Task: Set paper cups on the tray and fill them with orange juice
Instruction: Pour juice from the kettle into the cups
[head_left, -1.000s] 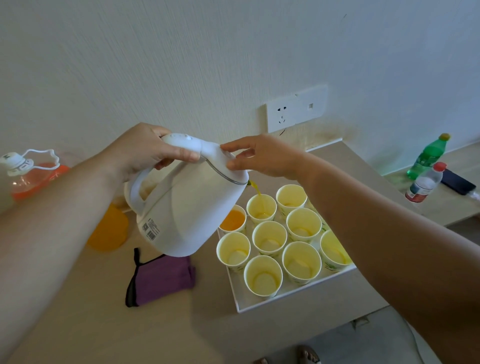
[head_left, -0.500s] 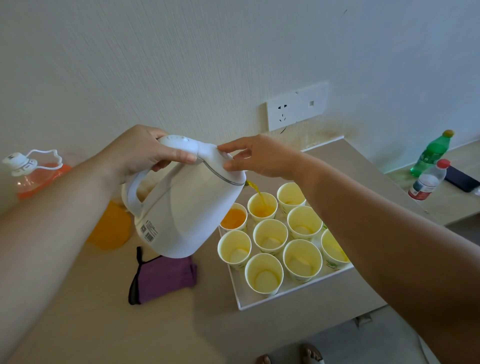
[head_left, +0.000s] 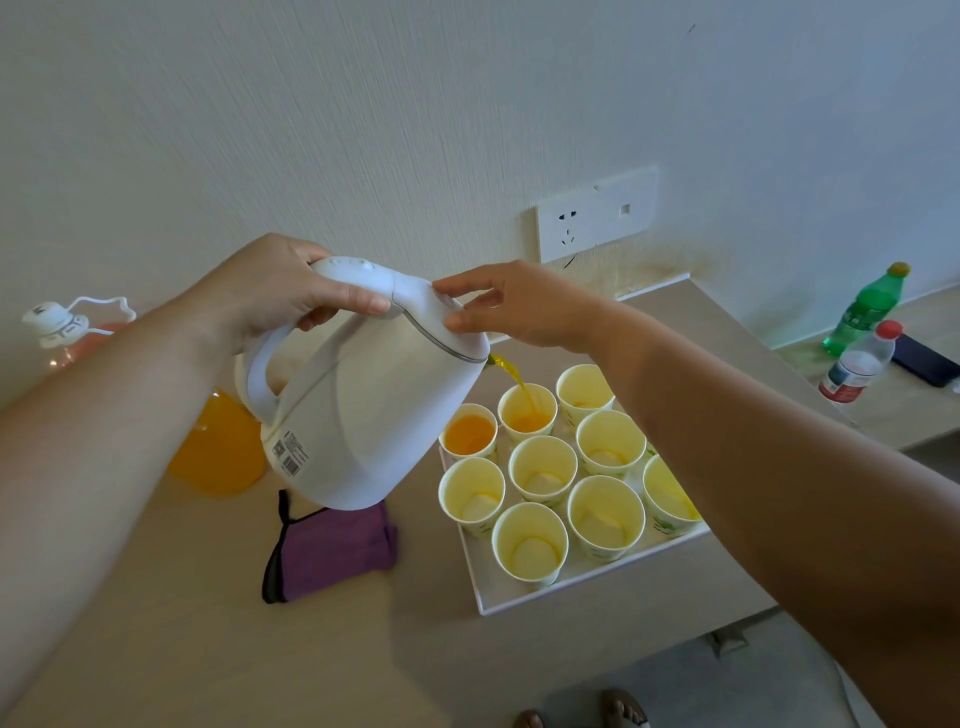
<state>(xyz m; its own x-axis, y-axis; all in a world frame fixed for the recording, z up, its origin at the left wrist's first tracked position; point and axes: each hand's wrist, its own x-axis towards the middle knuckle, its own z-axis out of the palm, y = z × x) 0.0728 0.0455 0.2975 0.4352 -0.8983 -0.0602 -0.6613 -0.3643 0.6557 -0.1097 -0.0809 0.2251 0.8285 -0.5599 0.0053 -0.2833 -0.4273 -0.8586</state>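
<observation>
Your left hand (head_left: 270, 296) grips the white plastic kettle (head_left: 374, 415); your right hand (head_left: 524, 306) lays straight fingers (head_left: 467, 280) on its top; the white tray (head_left: 519, 605) sits at the worktop (head_left: 208, 649) front edge

Nine cups (head_left: 543, 467) on tray (head_left: 519, 603), two with juice (head_left: 470, 435)

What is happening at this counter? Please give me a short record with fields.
Left hand: grips the kettle handle
Right hand: fingertips on the kettle lid
Kettle: tilted, pouring orange juice
Tray: nine paper cups
Filled cup: back left
Filling cup: back middle
Other cups: look empty
Nearby: purple cloth
</observation>
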